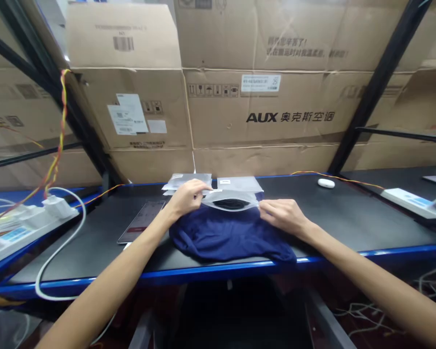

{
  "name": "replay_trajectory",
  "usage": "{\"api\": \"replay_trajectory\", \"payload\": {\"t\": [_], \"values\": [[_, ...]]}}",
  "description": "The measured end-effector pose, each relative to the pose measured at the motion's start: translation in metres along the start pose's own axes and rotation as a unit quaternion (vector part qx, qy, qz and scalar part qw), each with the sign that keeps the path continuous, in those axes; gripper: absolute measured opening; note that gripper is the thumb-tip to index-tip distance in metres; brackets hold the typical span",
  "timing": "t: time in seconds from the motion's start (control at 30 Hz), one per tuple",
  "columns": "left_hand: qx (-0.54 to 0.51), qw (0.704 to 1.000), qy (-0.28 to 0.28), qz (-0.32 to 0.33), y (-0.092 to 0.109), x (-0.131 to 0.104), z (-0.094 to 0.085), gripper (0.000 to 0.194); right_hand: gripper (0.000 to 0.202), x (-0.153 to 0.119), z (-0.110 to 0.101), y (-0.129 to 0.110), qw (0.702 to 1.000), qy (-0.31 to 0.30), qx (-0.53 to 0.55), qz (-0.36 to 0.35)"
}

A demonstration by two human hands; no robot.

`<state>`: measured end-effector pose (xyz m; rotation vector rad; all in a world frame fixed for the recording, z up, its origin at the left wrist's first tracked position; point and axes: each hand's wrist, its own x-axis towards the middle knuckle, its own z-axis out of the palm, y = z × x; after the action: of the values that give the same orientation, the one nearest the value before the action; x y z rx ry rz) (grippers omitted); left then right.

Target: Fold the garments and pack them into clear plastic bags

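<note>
My left hand pinches the left end of the mouth of a frosted plastic bag. At the opposite end, my right hand grips the bag's right corner. Between them the mouth gapes, and something dark shows inside; I cannot make out its kind. Beneath the bag lies a crumpled dark blue cloth, its lower right part reaching the table's front edge. Behind the hands lie more frosted bags, some stacked at the left, with small white labels.
A tablet or phone lies left of the cloth. Power strips stand at the left and right, with a white cable looping over the front edge. A small white case sits at the back right. Cardboard walls the rear.
</note>
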<state>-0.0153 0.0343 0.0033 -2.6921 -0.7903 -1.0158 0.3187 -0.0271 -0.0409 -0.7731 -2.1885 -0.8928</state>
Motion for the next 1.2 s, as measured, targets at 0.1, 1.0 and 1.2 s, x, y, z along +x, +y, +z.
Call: {"api": "replay_trajectory", "payload": {"t": [0.1, 1.0, 1.2], "values": [[-0.018, 0.995, -0.008, 0.102, 0.031, 0.002, 0.007, 0.024, 0.018, 0.003, 0.000, -0.004, 1.000, -0.008, 0.007, -0.006], [-0.118, 0.982, -0.142, -0.032, 0.044, 0.003, 0.043, 0.035, 0.016, 0.006, 0.000, -0.007, 0.997, -0.018, 0.030, -0.063], [-0.344, 0.930, -0.123, -0.043, 0.034, 0.003, 0.017, 0.040, 0.019, -0.003, 0.002, 0.002, 0.997, -0.055, 0.048, -0.012]]}}
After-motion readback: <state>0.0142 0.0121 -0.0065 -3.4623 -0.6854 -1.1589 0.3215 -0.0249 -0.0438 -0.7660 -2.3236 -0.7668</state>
